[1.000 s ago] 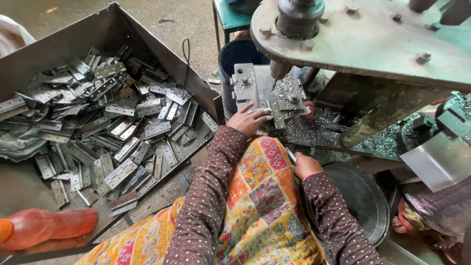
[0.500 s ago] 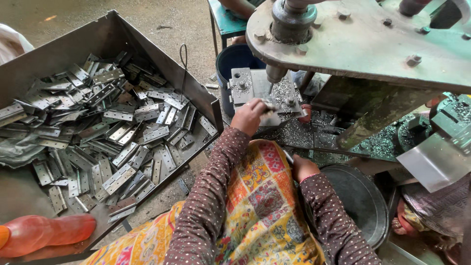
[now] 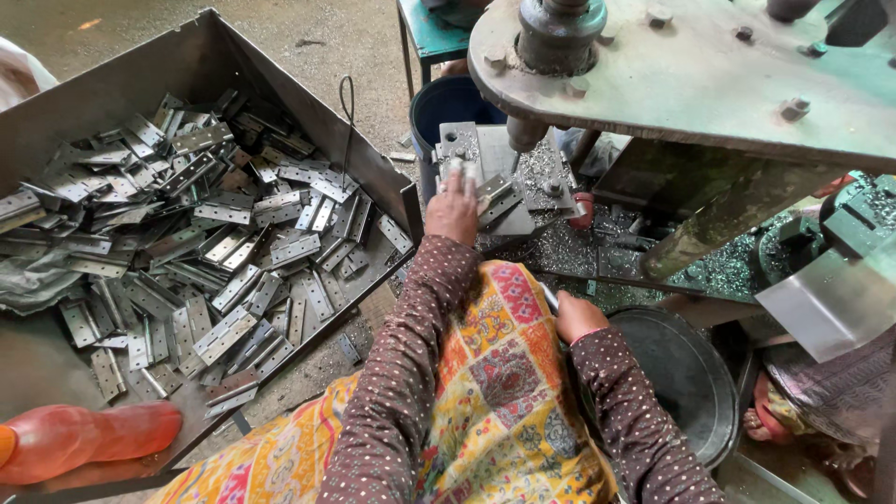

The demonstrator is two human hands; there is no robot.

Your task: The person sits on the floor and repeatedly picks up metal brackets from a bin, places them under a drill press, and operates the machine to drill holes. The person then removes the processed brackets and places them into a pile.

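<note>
The left hand (image 3: 453, 207) reaches up to the press bed (image 3: 509, 187), fingers (image 3: 457, 173) laid flat and close together on a metal hinge plate (image 3: 495, 198) that lies on the bed just below the vertical ram (image 3: 525, 131). The plate sits at about 12 o'clock from the person's lap, touching the fingertips. The right hand (image 3: 577, 315) rests at 3 o'clock beside the patterned cloth (image 3: 504, 373), curled around something thin (what it is cannot be told, nor how tightly the fingers close). A round dark pan (image 3: 686, 383) sits just beside that hand. At 9 o'clock, a large metal bin (image 3: 373, 168) holds a heap of hinge plates (image 3: 205, 252); an orange bottle (image 3: 84, 439) lies at 7 o'clock.
</note>
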